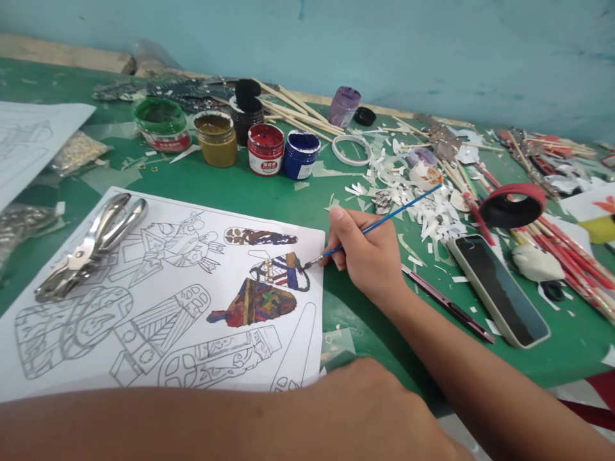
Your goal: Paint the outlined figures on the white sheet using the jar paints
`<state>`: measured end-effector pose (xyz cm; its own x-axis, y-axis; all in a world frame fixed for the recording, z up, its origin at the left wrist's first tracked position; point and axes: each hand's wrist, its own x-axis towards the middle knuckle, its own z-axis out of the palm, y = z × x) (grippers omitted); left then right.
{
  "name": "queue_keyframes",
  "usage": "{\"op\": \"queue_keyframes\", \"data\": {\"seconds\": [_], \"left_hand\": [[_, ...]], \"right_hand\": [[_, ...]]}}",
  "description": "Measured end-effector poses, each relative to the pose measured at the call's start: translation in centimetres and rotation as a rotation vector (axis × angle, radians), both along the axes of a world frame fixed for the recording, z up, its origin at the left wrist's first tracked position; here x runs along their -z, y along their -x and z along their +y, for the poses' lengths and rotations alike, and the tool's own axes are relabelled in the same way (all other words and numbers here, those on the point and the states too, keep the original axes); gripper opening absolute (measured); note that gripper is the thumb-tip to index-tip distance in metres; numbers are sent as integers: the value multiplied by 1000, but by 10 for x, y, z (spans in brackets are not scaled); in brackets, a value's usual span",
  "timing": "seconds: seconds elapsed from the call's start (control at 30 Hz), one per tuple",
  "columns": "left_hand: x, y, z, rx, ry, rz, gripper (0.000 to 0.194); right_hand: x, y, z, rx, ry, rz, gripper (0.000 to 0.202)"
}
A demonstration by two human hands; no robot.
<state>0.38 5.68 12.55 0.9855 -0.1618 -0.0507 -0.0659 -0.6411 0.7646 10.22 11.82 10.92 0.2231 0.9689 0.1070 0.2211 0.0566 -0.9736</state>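
1. Bare left forearm (216, 422) lies across the near edge; its hand is out of view, grip unknown.
2. White line-drawing sheet (158, 301) lies flat on the green table (269, 192), a metal hole punch (91, 246) resting on it.
3. Right hand (368, 253) pinches a blue paintbrush (379, 224), tip on the sheet's painted figure (278, 272).
4. A phone (500, 288) lies to the right.
5. Paint jars (240, 137) stand beyond.

paint jars (263, 148) along the back; punch (91, 246) lying on the left; phone (500, 289) beside red sticks (571, 256); paper scraps (423, 205) strewn about
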Motion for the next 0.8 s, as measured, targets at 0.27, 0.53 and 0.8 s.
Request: {"op": "queue_keyframes", "data": {"seconds": [0.27,0.53,0.8], "left_hand": [[6,-1,-1,-40,22,-64,47],[1,0,1,5,-7,5,46],[-4,-2,4,17,-10,39,46]], "right_hand": [[0,0,0,-16,3,0,56],[1,0,0,-24,-5,6,56],[1,-1,1,-12,-5,-5,57]]}}
